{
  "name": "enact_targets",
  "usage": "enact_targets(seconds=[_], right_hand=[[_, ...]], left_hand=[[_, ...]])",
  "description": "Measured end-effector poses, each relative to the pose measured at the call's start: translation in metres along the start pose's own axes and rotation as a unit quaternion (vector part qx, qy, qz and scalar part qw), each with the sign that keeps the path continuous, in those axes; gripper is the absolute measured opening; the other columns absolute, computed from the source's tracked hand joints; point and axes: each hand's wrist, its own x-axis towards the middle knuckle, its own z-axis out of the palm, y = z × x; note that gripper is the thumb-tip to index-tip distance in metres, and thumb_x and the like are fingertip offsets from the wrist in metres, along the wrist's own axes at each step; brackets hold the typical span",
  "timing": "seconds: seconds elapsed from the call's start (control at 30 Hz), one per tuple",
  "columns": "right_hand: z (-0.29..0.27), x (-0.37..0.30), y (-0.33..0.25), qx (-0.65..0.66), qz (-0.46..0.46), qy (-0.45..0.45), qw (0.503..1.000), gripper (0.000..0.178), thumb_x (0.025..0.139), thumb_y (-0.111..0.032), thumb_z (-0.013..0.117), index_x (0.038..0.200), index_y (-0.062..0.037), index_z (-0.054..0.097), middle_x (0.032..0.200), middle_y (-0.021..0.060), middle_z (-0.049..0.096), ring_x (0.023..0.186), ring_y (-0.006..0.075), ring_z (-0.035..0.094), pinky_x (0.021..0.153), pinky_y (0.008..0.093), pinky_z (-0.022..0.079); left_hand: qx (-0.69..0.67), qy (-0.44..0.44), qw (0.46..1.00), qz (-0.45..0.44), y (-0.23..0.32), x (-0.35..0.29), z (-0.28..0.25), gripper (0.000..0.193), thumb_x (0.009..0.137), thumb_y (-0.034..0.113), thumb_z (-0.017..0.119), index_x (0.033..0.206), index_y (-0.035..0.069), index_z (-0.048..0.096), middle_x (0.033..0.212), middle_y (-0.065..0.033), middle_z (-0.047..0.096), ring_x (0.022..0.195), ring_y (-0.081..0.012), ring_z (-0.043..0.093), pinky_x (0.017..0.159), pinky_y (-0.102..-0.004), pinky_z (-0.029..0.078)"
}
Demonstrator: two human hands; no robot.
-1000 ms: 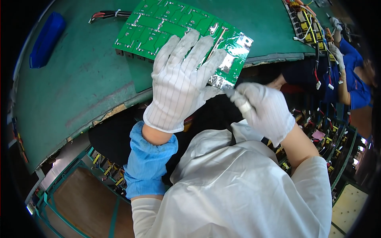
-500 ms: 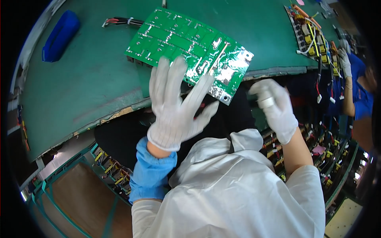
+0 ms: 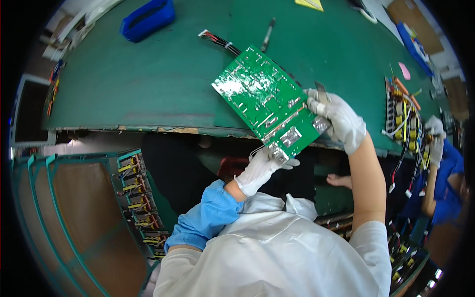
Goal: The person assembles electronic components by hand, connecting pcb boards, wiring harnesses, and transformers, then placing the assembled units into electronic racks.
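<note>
A green circuit board (image 3: 262,91), solder side up, lies tilted over the table's front edge, with its near end past the edge. My white-gloved left hand (image 3: 262,168) grips its near corner from below, fingers closed around the silvery end. At the board's right edge is my gloved right hand (image 3: 341,119), its fingers closed against the board. A flat metal strip (image 3: 321,92) sticks up by those fingers; its lower part is hidden. A bundle of black and red wires (image 3: 220,41) with a white connector comes out from the board's far side.
A blue bin (image 3: 148,21) and a pen-like tool (image 3: 268,34) are on the green table (image 3: 148,89). To the right lies a wired board (image 3: 402,111), near a co-worker's gloved hand (image 3: 435,141). Racks of boards (image 3: 141,203) stand below the table's edge.
My left hand has gone from over the board to its near corner. My right hand has come up to the board's right edge. The board is turned, and the view has shifted.
</note>
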Motion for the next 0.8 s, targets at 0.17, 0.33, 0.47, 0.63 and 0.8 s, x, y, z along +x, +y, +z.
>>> enact_targets(seconds=[0.17, 0.33, 0.47, 0.63, 0.8], right_hand=[[0.034, -0.03, -0.032, -0.006, 0.056, -0.062, 0.996, 0.042, 0.092, -0.028, 0.057, 0.124, -0.0019, 0.051, 0.082, 0.0021, 0.059, 0.053, 0.0053, 0.05, 0.039, 0.0202, 0.035], [0.071, -0.033, -0.016, 0.259, 0.033, -0.045, 0.964, 0.025, 0.093, -0.029, 0.058, 0.106, -0.0084, 0.054, 0.075, 0.0006, 0.053, 0.048, 0.0072, 0.042, 0.041, 0.0206, 0.034], [0.131, -0.037, -0.001, 0.246, 0.023, -0.022, 0.969, 0.035, 0.095, -0.03, 0.054, 0.119, -0.006, 0.047, 0.08, 0.0029, 0.054, 0.044, 0.0103, 0.046, 0.034, 0.0215, 0.035], [0.151, -0.038, 0.015, 0.106, -0.013, -0.093, 0.99, 0.053, 0.095, -0.043, 0.048, 0.127, -0.0006, 0.043, 0.08, 0.0116, 0.06, 0.04, 0.0118, 0.047, 0.028, 0.0231, 0.031], [0.123, 0.004, 0.067, 0.273, -0.057, 0.116, 0.953, 0.059, 0.094, -0.056, 0.041, 0.117, -0.0019, 0.049, 0.075, 0.0089, 0.06, 0.038, 0.0085, 0.036, 0.031, 0.0241, 0.029]], left_hand=[[-0.102, 0.065, 0.988, 0.091, 0.004, -0.02, 0.003, 0.04, 0.091, 0.013, 0.057, 0.126, -0.003, 0.047, 0.115, -0.0162, 0.06, 0.103, -0.0283, 0.063, 0.088, -0.037, 0.051], [-0.043, 0.113, 0.986, 0.114, 0.055, -0.056, -0.015, 0.035, 0.091, 0.014, 0.056, 0.12, -0.003, 0.05, 0.11, -0.0169, 0.062, 0.094, -0.0264, 0.065, 0.082, -0.0371, 0.053], [-0.416, 0.373, 0.797, 0.231, 0.032, -0.046, 0.0, 0.05, 0.094, 0.042, 0.044, 0.13, 0.007, 0.045, 0.128, -0.012, 0.051, 0.114, -0.0267, 0.051, 0.095, -0.0444, 0.042], [-0.41, 0.309, 0.824, 0.243, 0.076, -0.058, -0.031, 0.053, 0.095, 0.045, 0.034, 0.124, 0.004, 0.052, 0.118, -0.0144, 0.059, 0.102, -0.0318, 0.061, 0.086, -0.0447, 0.052], [-0.447, 0.178, 0.833, 0.272, 0.062, -0.077, -0.055, 0.053, 0.093, 0.051, 0.043, 0.124, 0.009, 0.053, 0.124, -0.01, 0.057, 0.113, -0.0283, 0.054, 0.099, -0.0451, 0.042]])
